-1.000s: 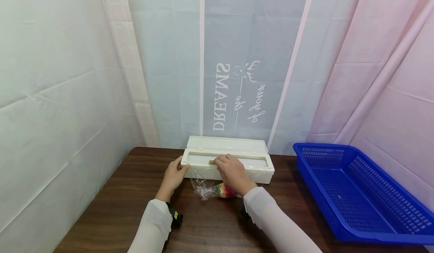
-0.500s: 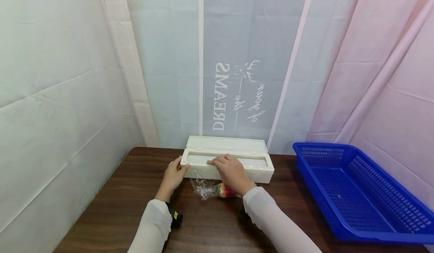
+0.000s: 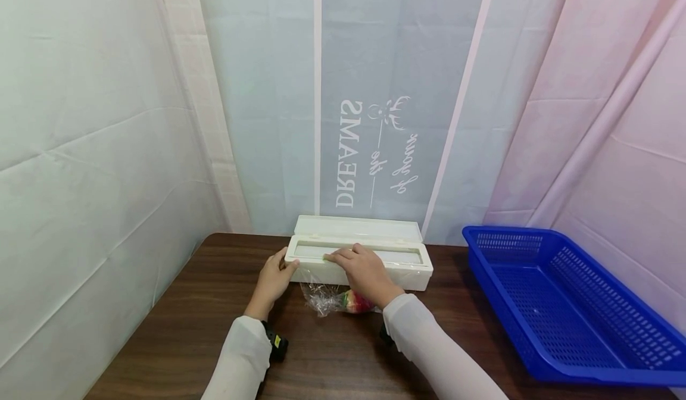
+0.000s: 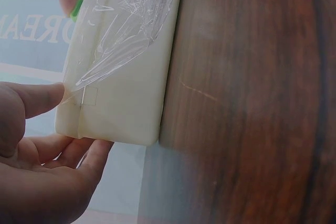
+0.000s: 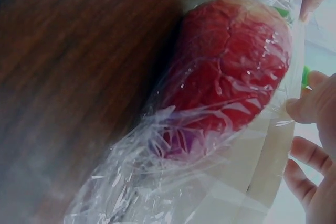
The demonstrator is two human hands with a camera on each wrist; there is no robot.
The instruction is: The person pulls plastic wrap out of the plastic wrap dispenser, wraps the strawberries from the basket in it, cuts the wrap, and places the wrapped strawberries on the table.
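A long white cling film dispenser (image 3: 316, 272) lies on the table, its lid (image 3: 359, 227) raised at the back. My left hand (image 3: 273, 282) grips its left end, thumb on the top edge and fingers around the end, as the left wrist view shows. My right hand (image 3: 368, 274) pinches a small green slide cutter (image 4: 77, 8) on the front top edge. Clear cling film (image 4: 136, 24) drapes down the front face. It is wrapped around a rounded red fruit-like thing (image 5: 226, 72) with pale and green parts at one end, lying in front of the dispenser. My right hand partly hides it in the head view.
A blue perforated plastic basket (image 3: 536, 352) stands at the right of the brown wooden table (image 3: 177, 334). A grey printed curtain (image 3: 396, 61) hangs right behind the dispenser, with pale cloth (image 3: 96, 150) at the left side.
My right hand has slid a little to the left along the dispenser's front edge with the green slide cutter. My left hand, the dispenser and the wrapped red thing have stayed in place.
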